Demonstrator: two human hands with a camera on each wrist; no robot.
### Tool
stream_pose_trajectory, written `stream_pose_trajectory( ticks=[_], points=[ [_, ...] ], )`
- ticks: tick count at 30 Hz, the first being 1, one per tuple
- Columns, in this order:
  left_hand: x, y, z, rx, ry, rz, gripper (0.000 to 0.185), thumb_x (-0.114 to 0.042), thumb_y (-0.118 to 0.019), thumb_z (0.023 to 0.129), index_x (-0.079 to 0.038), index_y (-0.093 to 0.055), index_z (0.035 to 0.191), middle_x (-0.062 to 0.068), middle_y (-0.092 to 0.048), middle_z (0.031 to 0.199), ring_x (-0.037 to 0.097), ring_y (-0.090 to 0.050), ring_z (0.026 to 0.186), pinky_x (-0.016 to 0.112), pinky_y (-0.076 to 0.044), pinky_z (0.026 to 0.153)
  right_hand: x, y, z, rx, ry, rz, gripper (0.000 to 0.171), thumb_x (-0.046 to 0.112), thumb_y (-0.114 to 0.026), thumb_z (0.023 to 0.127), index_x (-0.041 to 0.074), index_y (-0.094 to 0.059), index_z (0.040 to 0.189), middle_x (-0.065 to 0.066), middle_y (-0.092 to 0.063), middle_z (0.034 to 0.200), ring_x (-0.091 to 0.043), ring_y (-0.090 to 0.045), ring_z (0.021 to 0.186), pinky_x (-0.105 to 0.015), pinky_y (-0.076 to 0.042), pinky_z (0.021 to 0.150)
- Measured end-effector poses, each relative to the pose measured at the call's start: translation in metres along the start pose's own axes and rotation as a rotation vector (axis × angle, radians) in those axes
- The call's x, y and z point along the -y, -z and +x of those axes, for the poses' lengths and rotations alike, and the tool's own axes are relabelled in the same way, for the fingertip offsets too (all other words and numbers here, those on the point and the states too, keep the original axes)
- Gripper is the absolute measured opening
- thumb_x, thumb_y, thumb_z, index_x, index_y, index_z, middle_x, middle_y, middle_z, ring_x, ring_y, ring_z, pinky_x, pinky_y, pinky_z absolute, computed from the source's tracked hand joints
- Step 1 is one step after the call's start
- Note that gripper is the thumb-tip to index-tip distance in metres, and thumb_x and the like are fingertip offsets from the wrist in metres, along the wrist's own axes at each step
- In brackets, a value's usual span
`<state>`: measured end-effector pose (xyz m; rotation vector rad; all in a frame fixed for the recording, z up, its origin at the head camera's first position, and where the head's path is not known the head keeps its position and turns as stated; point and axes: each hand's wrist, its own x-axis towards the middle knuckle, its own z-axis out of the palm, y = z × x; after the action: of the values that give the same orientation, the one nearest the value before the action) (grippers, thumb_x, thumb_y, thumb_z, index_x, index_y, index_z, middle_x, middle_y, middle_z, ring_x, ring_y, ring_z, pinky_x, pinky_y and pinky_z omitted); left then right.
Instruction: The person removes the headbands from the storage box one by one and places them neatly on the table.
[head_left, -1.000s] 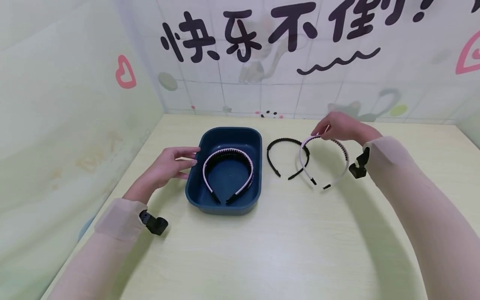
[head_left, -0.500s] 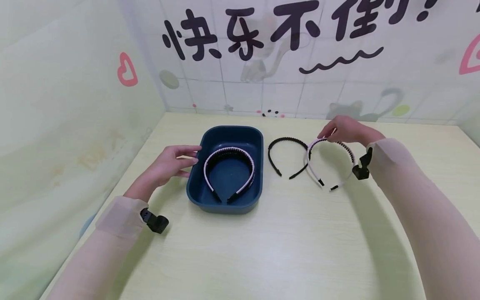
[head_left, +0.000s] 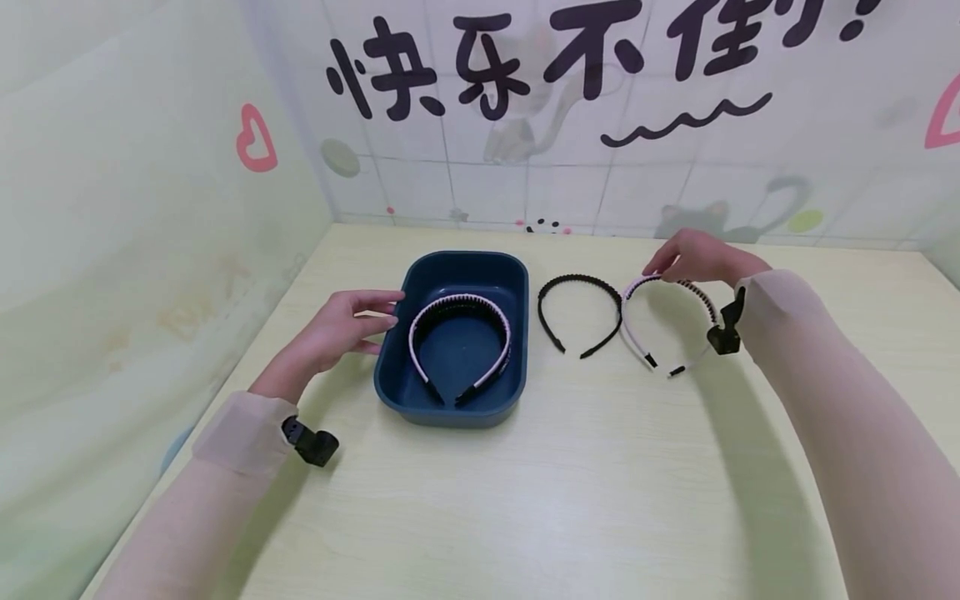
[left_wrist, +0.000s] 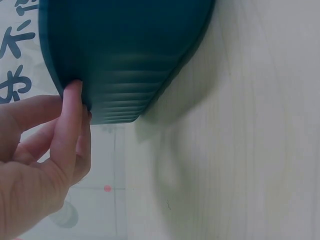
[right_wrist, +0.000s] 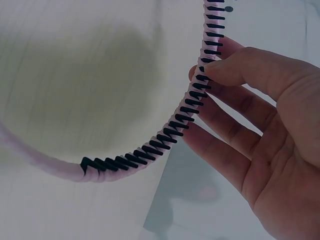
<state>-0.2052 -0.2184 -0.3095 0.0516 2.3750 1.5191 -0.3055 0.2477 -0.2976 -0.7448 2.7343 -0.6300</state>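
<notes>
My left hand (head_left: 336, 335) rests its outstretched fingers against the left rim of a dark blue plastic bin (head_left: 450, 418); the left wrist view shows the fingertips (left_wrist: 74, 90) touching its wall. A pale pink headband (head_left: 461, 297) lies in the bin, with something black and toothed just inside its arc. On the right, my right hand (head_left: 703, 257) pinches the top of another pale pink headband (head_left: 634, 340), its ends pointing toward me. Black comb teeth line this band's inner side in the right wrist view. Just left of it, a black headband (head_left: 576, 277) lies on the table.
The pale wooden table (head_left: 540, 508) carries the bin and headbands. A printed cloth wall (head_left: 480, 187) rises along the back edge, and a pale green cloth (head_left: 150, 275) hangs on the left side.
My right hand has moved a little to the right with the pink headband, which now overlaps the black one far less. My left hand stays at the bin's rim.
</notes>
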Motion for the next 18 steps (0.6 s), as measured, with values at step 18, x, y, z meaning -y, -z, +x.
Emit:
stream_pose_trajectory(
  ticks=[18],
  points=[
    [0.001,0.000,0.000,-0.002,-0.004,0.001,0.045,-0.006,-0.054,0.092,-0.007,-0.044,0.136,0.014,-0.042,0.133,0.030,-0.046,0.114,0.031,-0.054,0.067,-0.017,-0.009,0.005,0.052,-0.060,0.065,0.026,-0.007,-0.057,0.077,-0.004,-0.068,0.100,-0.016,-0.067,0.091,-0.013,-0.057,0.077,-0.026,-0.046,0.066]
  ],
)
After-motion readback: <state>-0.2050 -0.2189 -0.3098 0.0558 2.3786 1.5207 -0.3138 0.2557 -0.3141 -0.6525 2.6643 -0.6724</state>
